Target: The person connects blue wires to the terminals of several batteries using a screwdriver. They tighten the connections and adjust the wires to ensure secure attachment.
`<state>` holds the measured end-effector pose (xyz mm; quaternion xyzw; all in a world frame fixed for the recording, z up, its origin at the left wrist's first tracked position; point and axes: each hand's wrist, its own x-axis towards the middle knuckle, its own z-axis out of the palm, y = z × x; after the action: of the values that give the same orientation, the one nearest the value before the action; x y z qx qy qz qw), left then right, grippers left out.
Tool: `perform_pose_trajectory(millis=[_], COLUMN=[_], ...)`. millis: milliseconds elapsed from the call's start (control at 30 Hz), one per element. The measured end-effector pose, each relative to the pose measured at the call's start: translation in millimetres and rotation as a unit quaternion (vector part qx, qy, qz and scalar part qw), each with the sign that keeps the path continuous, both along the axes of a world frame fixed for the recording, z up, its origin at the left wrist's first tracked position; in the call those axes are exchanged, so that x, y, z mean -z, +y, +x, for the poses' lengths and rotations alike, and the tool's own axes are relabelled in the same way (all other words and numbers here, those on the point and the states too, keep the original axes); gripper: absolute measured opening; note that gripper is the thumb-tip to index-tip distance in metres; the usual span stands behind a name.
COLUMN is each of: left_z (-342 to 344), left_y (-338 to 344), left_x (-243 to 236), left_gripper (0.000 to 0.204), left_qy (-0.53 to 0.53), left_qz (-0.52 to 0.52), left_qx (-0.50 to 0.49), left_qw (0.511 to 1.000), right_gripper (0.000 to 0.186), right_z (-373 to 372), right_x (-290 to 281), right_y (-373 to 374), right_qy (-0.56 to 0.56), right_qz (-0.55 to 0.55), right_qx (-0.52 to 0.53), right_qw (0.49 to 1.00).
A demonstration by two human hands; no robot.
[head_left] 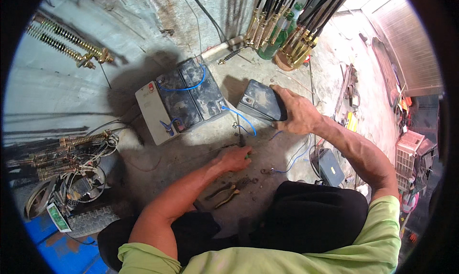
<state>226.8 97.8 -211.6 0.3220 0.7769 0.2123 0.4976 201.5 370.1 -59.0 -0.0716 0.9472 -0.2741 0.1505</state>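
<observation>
Right now my right hand (299, 114) is wrapped over the top edge of a dark battery (262, 101), fingers curled around it, tilting it up off the concrete floor (191, 154). Its blue wire (241, 117) runs to a row of batteries (184, 99) just beside it. My left hand (235, 158) is closed around a screwdriver (242, 139), held upright near the tilted battery. Pliers (224, 193) lie near my knees
</observation>
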Motion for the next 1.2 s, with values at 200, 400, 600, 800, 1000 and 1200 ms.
perform_pose_trajectory(millis=[200, 400, 600, 800, 1000, 1200], left_z=[2, -3, 0, -9, -5, -4], left_y=[-8, -1, -1, 10, 9, 2], left_x=[10, 14, 23, 6, 6, 21], left_gripper=[0.044, 0.043, 0.043, 0.041, 0.040, 0.041], left_qy=[-0.001, 0.015, 0.007, 0.009, 0.017, 0.004], left_qz=[0.043, 0.048, 0.066, -0.001, -0.009, 0.013], left_qx=[-0.027, 0.015, -0.020, 0.021, 0.004, 0.013], left_qw=[0.999, 0.999, 0.998, 1.000, 1.000, 1.000], right_gripper=[0.104, 0.108, 0.107, 0.110, 0.112, 0.117], right_z=[21, 42, 31, 19, -5, -33], right_x=[-5, 20, 10, 28, 44, 55], right_y=[24, 46, 41, 30, -2, -40], right_qy=[-0.009, 0.010, -0.034, 0.069, 0.099, 0.151], right_qz=[-0.032, -0.013, 0.012, 0.010, 0.007, -0.003], right_qx=[-0.015, -0.028, -0.041, -0.066, -0.059, -0.046], right_qw=[0.999, 0.999, 0.999, 0.995, 0.993, 0.987])
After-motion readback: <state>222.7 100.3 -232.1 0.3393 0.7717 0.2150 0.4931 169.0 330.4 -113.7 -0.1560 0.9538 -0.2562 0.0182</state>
